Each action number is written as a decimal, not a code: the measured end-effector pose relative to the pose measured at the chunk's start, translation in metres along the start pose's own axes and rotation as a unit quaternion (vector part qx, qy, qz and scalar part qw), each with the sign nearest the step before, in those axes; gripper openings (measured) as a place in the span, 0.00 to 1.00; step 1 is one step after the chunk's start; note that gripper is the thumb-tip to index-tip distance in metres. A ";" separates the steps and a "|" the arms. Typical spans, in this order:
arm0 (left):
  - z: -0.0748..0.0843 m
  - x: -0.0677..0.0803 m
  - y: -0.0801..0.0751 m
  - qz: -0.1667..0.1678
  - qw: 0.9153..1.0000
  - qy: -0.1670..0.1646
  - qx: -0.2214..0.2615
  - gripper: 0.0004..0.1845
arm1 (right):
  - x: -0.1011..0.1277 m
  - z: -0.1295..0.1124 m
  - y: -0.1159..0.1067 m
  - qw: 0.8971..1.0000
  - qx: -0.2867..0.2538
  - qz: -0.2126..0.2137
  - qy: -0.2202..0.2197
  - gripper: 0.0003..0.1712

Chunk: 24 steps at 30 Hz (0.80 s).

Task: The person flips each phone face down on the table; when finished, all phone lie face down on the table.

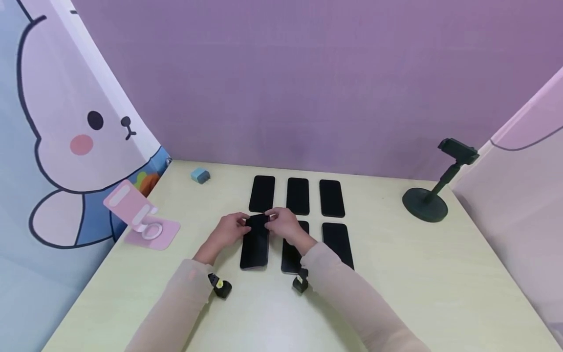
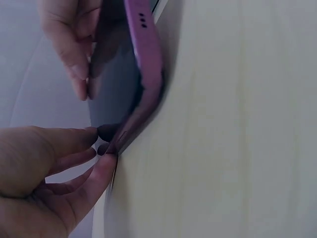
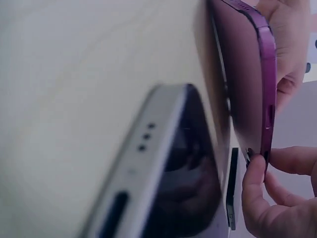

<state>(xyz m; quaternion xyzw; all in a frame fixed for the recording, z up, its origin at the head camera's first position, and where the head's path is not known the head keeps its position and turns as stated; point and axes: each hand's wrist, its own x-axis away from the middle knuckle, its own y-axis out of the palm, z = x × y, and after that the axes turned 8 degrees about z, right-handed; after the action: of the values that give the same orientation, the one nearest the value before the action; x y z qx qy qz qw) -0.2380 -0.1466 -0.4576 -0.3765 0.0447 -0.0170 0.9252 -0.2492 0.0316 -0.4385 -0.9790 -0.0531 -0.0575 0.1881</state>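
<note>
A purple-edged smartphone (image 1: 255,247) with a dark screen facing up is at the left of the near row. Near its far left side, my left hand (image 1: 227,231) pinches the edge between thumb and fingers. My right hand (image 1: 285,224) pinches the far right corner. The right wrist view shows the purple phone (image 3: 247,74) raised off the table at the gripped end; whether its near end touches is unclear. Just right of it lies a silver-edged phone (image 1: 291,256), partly under my right forearm. Another phone (image 1: 337,242) at the row's right is partly covered by the sleeve.
Behind, three dark phones lie in a row: left (image 1: 262,193), middle (image 1: 298,196), right (image 1: 332,198). A blue charger plug (image 1: 200,175) sits at the back left. On the left stands a pink phone stand (image 1: 151,234), on the right a dark-green round-based stand (image 1: 425,205).
</note>
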 end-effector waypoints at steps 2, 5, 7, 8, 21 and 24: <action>0.001 0.000 0.002 0.001 1.000 0.004 -0.002 0.16 | 0.001 -0.002 -0.001 1.000 -0.029 -0.001 -0.002 0.20; 0.003 0.001 0.004 0.006 1.000 0.004 0.006 0.15 | 0.002 -0.004 -0.003 0.998 -0.068 0.001 -0.002 0.21; 0.004 0.001 0.007 0.012 1.000 0.008 0.018 0.14 | 0.001 -0.004 -0.003 0.996 -0.090 0.009 -0.004 0.22; 0.004 0.001 0.008 0.017 0.999 0.014 0.024 0.14 | 0.002 -0.004 -0.004 0.995 -0.101 0.012 -0.005 0.22; 0.019 0.007 0.017 0.045 0.986 -0.007 0.163 0.17 | 0.002 -0.010 -0.006 0.981 -0.196 -0.004 0.008 0.20; 0.021 0.008 0.018 0.047 0.976 -0.021 0.212 0.18 | 0.001 -0.012 -0.007 0.978 -0.207 -0.012 0.010 0.19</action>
<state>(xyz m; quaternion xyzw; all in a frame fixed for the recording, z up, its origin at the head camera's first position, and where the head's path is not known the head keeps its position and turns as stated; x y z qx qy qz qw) -0.2284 -0.1196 -0.4558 -0.1696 0.0381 0.0257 0.9844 -0.2496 0.0334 -0.4253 -0.9954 -0.0497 -0.0793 -0.0192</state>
